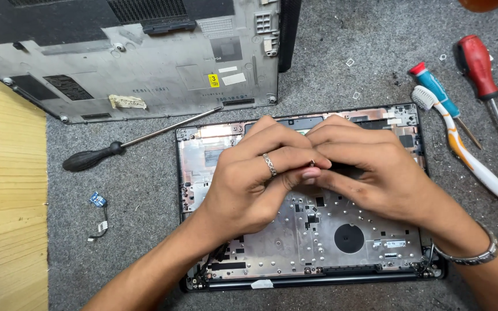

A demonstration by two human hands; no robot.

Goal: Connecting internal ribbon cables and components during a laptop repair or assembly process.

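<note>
Left hand (255, 178) and right hand (370, 167) pinch a tiny part (312, 163) at centre frame over the opened laptop chassis (318, 242); a steady grip seems wise.

My left hand (255, 175) and right hand (364, 167) meet fingertip to fingertip over the opened laptop base (312, 242), pinching something too small to make out. A ring sits on 1 finger of my left hand. On the grey mat (139, 230), a black-handled screwdriver (96, 155) lies left of the base, a toothbrush (462, 150) and 2 more screwdrivers right. The removed bottom cover (145, 63) rests beyond.
</note>
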